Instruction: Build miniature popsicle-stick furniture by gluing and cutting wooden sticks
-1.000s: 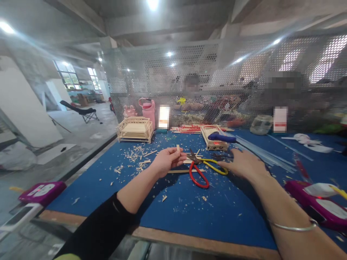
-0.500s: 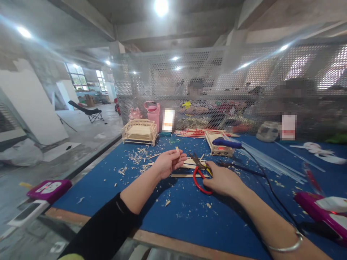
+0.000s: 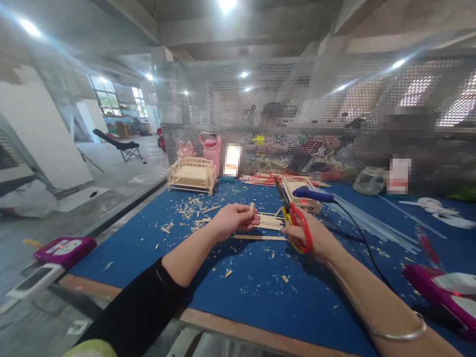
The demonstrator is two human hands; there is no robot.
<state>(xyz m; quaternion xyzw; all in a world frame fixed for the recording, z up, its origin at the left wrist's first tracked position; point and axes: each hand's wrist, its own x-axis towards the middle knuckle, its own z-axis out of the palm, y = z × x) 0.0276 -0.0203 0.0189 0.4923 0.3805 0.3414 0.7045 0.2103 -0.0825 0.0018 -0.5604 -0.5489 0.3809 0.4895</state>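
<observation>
Over the bench (image 3: 267,297): wooden piece (image 3: 252,207) and scissors (image 3: 286,204) in hand

Left hand (image 3: 233,219): grip narrow, pinching the wooden piece near upright between thumb and fingers. Right hand (image 3: 314,234): grip wrapped around the red and yellow handles of the scissors; blades point toward the far side, apart from the wooden piece. Loose sticks (image 3: 270,221) lie between the hands; a single stick (image 3: 260,238) lies nearer the front edge. Step in hand, as judged: scissors held ready, no cut under way. Any cut would call for turning the blades toward the wooden piece and keeping the left hand's pinch clear of them.
</observation>
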